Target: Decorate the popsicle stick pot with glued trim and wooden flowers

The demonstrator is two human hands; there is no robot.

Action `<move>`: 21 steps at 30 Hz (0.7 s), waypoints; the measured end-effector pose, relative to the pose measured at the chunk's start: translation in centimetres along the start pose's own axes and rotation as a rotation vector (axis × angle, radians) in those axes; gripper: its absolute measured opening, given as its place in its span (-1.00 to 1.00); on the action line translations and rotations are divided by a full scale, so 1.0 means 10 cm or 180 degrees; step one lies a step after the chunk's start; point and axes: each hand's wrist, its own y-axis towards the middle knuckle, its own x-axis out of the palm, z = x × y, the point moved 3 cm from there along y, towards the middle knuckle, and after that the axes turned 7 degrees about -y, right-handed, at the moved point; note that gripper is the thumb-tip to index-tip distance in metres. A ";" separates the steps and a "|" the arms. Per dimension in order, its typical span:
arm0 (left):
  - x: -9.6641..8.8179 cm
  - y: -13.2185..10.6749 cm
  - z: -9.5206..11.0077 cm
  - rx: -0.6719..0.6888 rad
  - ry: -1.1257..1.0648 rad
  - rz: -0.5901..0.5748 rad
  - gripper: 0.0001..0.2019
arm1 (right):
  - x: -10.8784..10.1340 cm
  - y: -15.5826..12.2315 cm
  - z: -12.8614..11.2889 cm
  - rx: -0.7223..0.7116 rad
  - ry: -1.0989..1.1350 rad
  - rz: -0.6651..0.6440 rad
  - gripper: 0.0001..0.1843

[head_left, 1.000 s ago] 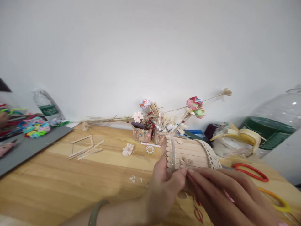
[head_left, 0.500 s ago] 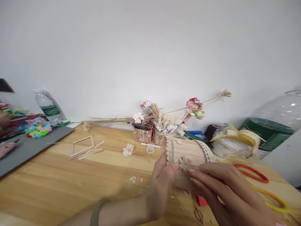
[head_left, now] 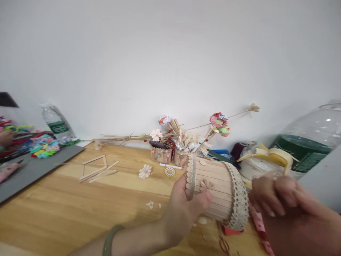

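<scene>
Craft workspace, whether home or studio unclear: wooden desk [head_left: 80,213] against white wall [head_left: 160,53]; loose sticks [head_left: 99,174], scraps [head_left: 151,204], paper flowers [head_left: 220,121], bright fuzzy pieces [head_left: 45,147], lace-trimmed cup [head_left: 220,193].

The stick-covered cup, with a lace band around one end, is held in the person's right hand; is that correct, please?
Not quite: the head view shows the left hand holding the stick-covered cup; the lace band is around one end.
</scene>
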 end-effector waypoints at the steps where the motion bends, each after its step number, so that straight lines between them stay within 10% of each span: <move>1: 0.00 0.00 0.00 0.0009 0.0011 0.0002 -0.70 | 0.02 -0.01 0.02 0.0287 0.0413 -0.0016 -0.71; 4: -0.01 0.01 -0.01 0.0082 0.0048 -0.0067 -0.72 | 0.10 -0.07 0.06 0.0906 0.1134 -0.0038 -0.73; 11: 0.00 0.02 0.00 0.0292 0.0170 -0.0169 -0.72 | 0.12 -0.15 0.10 0.0365 0.0940 -0.0039 -0.49; 16: -0.04 0.04 -0.03 0.0231 0.0105 -0.0150 -0.71 | 0.12 -0.14 0.10 0.0478 0.0774 0.0089 -0.70; 21: -0.04 0.07 -0.03 0.0433 -0.0280 -0.0808 -0.50 | 0.11 -0.19 0.15 0.0686 0.0763 0.0099 -0.70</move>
